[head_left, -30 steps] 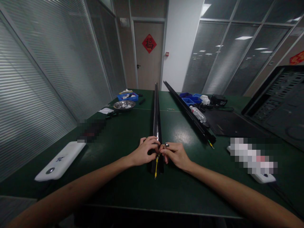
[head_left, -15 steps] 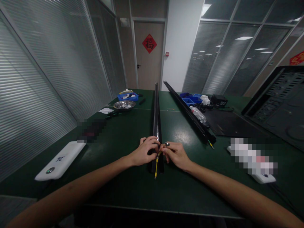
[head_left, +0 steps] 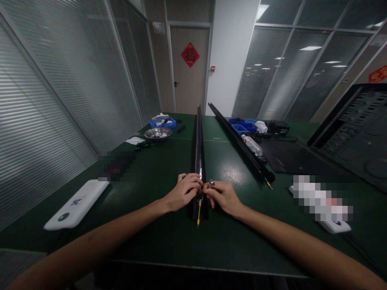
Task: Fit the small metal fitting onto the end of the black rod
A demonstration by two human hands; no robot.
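Observation:
A long black metal rail (head_left: 198,149) lies lengthwise on the green table, its near end pointing at me. My left hand (head_left: 183,193) rests over the rail near that end, its fingers bent and the thumb close to the forefinger. On the rail's right side, my right hand (head_left: 223,196) is closed, thumb and forefinger pinched; whatever they hold is too small to make out. A shiny metal piece, perhaps a ring, shows at its knuckles. Just below the fingertips, a short yellow wire (head_left: 199,212) with a ring terminal hangs along the rail's near end.
A second black rail (head_left: 242,143) with a yellow-green wire (head_left: 269,184) lies to the right, beside a plastic bottle (head_left: 253,146) and blue bins (head_left: 246,127). At left are a metal bowl (head_left: 158,134), a blue basket (head_left: 163,123) and a white device (head_left: 77,204). A dark panel (head_left: 353,133) leans far right.
My left thumb has moved up toward the forefinger, uncovering more of the yellow wire's upper end. The right hand has turned very slightly. Both rails lie where they were.

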